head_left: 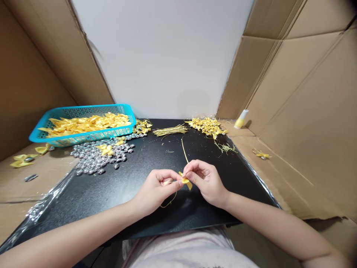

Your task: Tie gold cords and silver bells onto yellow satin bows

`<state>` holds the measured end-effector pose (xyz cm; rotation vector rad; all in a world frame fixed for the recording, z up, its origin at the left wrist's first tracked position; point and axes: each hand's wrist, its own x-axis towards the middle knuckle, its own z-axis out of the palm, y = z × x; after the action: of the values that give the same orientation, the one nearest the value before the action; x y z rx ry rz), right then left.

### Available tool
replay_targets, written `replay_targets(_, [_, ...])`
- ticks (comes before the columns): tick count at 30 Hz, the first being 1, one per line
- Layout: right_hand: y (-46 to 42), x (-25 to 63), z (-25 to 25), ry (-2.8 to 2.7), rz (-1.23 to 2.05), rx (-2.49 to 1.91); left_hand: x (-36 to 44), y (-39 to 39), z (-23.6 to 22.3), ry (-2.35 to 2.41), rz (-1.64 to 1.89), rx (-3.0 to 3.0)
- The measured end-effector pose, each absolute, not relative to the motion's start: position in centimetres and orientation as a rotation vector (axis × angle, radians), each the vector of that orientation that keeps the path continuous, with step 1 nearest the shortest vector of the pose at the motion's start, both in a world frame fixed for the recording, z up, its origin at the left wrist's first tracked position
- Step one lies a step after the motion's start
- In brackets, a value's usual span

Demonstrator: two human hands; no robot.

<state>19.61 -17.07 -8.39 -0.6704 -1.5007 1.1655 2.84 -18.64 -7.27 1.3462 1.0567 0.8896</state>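
Near the table's front, my left hand pinches one side of a small yellow ribbon bow. My right hand meets it there, its thumb and forefinger closed on the bow's other side. A thin gold cord sticks up past the right fingertips, and a loop of cord hangs below the left hand. The fingers cover the bow's middle, so I cannot tell whether a bead is in it.
A turquoise basket of yellow bows stands at the back left, silver beads before it. Behind my hands lie cut gold cords and a pile of beaded bows. Cord scraps and a yellow-white cone are on the right. Cardboard walls flank the table.
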Motion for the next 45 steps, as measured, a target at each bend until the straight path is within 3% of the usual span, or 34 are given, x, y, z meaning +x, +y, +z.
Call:
replay_targets(16, [-16.9,19.9,-8.4,-1.513,1.187,-0.655,2.5,-18.4,-7.2,0.971,0.845,1.307])
replay_targets(22, [-17.0,20.8,-7.8,-1.780,0.530,-0.586,2.4,-18.3,-6.8,1.041,0.970,1.338])
replay_targets(26, [-17.1,20.5,-7.8,-1.909,0.354,-0.525,2.5,-18.4,-7.0,1.059,0.967,1.380])
replay_targets(37, [-16.9,20.3,-8.4,-1.879,0.264,-0.541,2.5,-18.6,-7.3,1.017,0.952,1.385])
replay_targets(45, [-16.9,20.6,-7.9,-1.745,0.383,-0.684,2.7,-18.7,-7.3,0.994,0.900,1.369])
